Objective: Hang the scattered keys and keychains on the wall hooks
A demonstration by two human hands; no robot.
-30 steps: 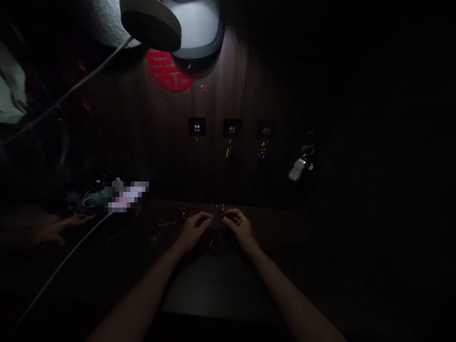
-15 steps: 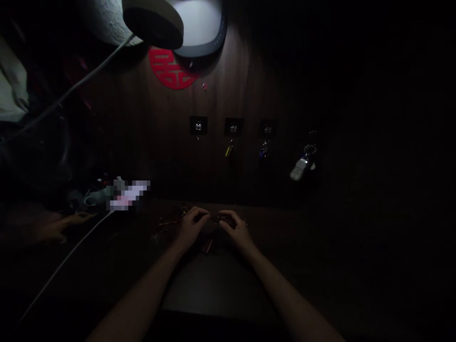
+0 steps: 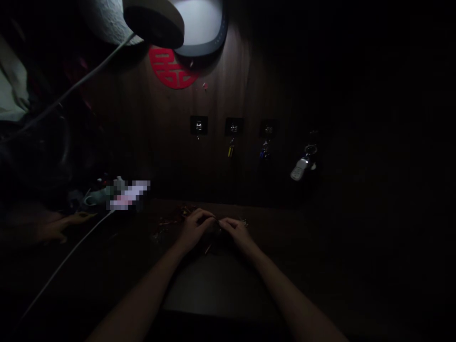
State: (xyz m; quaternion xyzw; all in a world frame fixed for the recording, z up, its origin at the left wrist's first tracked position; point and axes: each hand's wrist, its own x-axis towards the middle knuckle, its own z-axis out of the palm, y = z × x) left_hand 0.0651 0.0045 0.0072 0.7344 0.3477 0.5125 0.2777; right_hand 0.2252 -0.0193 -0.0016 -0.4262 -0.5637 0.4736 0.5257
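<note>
While I watch from here, what's changed since the last look?

My left hand and right hand have drawn closer, fingers curled in around a small dark piece between them. Too dim to tell if they grip it.

And beyond?

Small bits lie scattered on the counter; keys hang on the wall.

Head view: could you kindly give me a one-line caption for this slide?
Left hand and right hand meet over small scattered bits on a dark table, below hanging keys.
</note>
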